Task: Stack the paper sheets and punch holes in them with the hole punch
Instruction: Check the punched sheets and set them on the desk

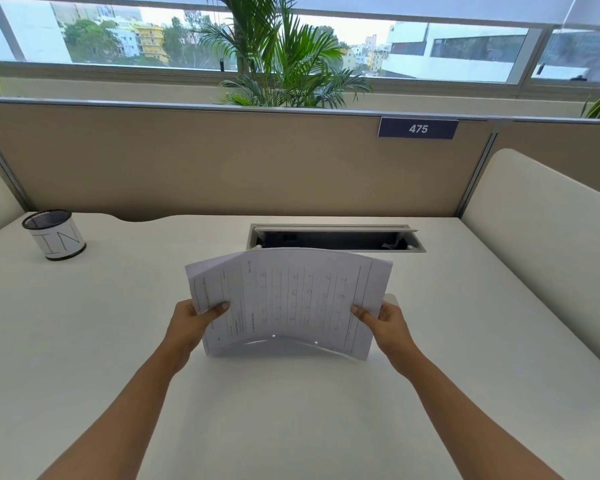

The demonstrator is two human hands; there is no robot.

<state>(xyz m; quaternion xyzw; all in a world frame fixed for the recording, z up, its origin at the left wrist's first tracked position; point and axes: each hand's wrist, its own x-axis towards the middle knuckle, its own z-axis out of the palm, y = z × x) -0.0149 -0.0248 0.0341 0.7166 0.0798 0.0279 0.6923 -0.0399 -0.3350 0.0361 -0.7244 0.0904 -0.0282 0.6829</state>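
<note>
Paper sheets (288, 299) held above counter (118, 341), bowed. Your left hand (191, 320) & right hand (383, 320) each pinch a side edge. Light, floppy, prob. slippery: keep grip at edges.

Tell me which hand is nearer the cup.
Left. The left hand grips the left edge of the sheets, with the cup farther left and beyond it. The right hand grips the right edge, the sheets lying between it and the cup.

Counted: 1 left hand (187, 322), 1 right hand (390, 323), 1 paper sheaf (291, 299), 1 mesh cup (58, 237), 1 cable hatch (333, 237).
</note>
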